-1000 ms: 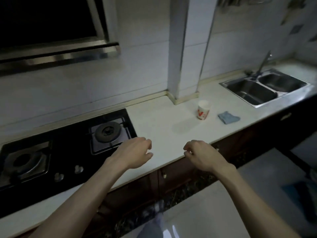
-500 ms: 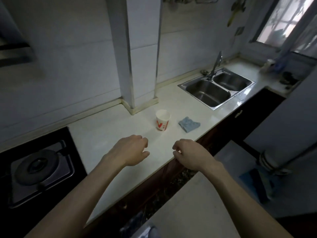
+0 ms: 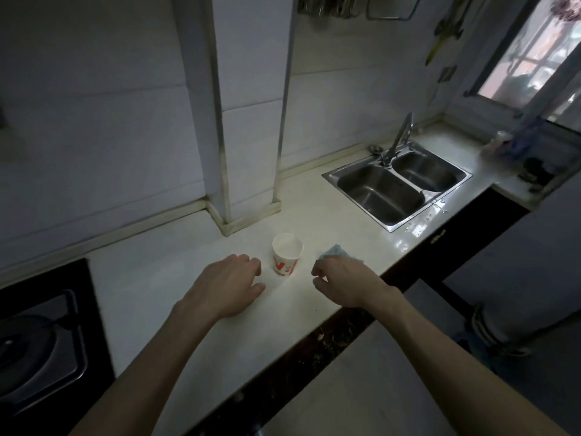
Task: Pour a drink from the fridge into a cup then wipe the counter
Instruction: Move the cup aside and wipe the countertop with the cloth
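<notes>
Presently your left hand [image 3: 227, 286] and right hand [image 3: 344, 283] hover over the counter [image 3: 176, 278], fingers loosely curled, holding nothing; the paper cup [image 3: 286, 254] stands upright between them, and the blue cloth [image 3: 334, 250] lies partly hidden behind your right hand

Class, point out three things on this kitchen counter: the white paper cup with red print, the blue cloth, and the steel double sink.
White paper cup with red print [image 3: 286, 258]: head view, on its printed side wall.
Blue cloth [image 3: 334, 249]: head view, on the corner showing beyond the right hand.
Steel double sink [image 3: 438, 194]: head view, on its front rim.
</notes>
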`<state>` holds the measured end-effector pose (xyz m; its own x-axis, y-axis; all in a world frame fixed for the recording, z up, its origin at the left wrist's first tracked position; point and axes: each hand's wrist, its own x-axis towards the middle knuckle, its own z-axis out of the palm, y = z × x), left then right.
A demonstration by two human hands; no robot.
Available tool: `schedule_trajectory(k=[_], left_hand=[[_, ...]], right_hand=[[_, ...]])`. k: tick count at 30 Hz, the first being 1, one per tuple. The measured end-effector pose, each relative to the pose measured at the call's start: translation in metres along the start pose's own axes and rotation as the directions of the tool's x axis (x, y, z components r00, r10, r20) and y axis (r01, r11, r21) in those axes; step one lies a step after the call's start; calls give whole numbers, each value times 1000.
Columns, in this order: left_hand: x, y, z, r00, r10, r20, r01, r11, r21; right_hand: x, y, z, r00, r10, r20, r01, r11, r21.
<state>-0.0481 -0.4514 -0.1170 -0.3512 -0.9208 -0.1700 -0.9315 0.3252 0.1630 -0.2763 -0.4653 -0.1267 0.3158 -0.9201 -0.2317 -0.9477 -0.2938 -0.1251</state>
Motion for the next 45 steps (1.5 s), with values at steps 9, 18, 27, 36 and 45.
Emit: schedule_trajectory(k=[9, 18, 27, 36, 45], left_hand=[[45, 6, 16, 987, -120, 108, 123, 992, -24], [103, 21, 42, 920, -329, 213, 354, 931, -88], [148, 38, 79, 806, -513, 296, 586, 761, -278], [186, 32, 94, 762, -550, 341, 647, 655, -390], [239, 29, 77, 814, -505, 287, 521, 417, -745]], right_hand=[[63, 33, 18, 997, -54, 47, 53, 998, 26], [151, 76, 47, 967, -222, 121, 211, 972, 101], [201, 79, 86, 914, -347, 208, 323, 936, 141], [210, 76, 95, 946, -257, 197, 238, 964, 117], [229, 110, 43, 984, -149, 95, 128, 971, 200]])
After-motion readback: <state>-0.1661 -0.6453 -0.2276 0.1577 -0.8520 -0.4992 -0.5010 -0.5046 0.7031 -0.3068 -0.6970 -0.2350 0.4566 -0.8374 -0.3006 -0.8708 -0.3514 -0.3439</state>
